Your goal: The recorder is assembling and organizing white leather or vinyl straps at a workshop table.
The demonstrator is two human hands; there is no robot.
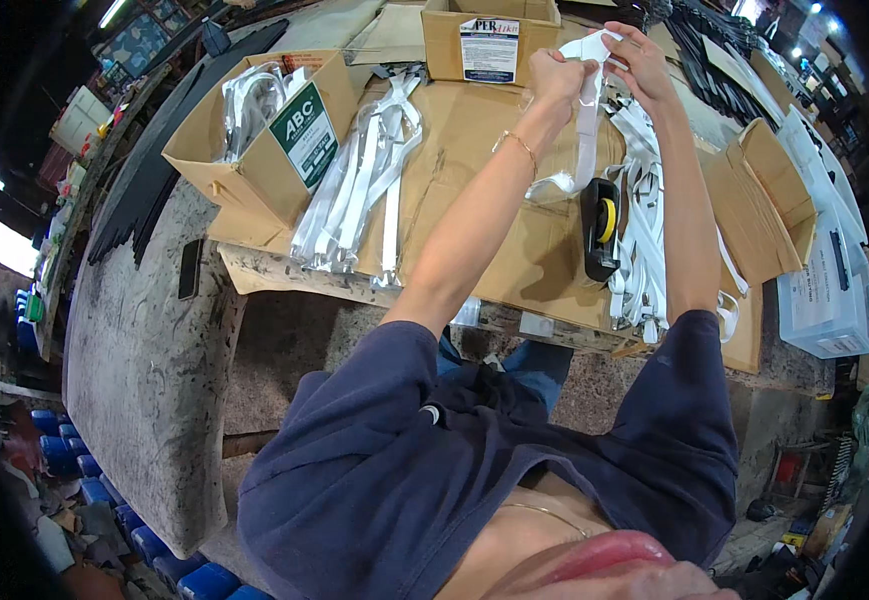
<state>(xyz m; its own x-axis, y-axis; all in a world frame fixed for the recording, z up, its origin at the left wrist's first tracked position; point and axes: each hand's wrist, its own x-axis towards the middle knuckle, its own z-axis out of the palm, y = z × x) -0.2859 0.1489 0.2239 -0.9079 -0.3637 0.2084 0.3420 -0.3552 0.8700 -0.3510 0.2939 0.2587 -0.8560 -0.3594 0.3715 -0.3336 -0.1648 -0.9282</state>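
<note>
Both arms stretch to the far side of the cardboard-covered table. My left hand [558,78] and my right hand [640,66] are closed on a white strap [586,135], which hangs down between them, with clear plastic around its lower part. Below it stands a black tape dispenser [600,230] with a yellow core. Under my right forearm lies a heap of loose white straps [640,225]. Left of my left forearm, several white straps in clear plastic bags [359,185] are spread in a bunch. The fingertips' exact grip is too small to make out.
An open cardboard box [244,185] holding bagged straps stands at the left, another cardboard box [444,45] at the back. At the right are an open cardboard box [759,205] and a clear plastic bin [824,290]. A dark phone [190,268] lies left; black strips [139,200] lie beyond it.
</note>
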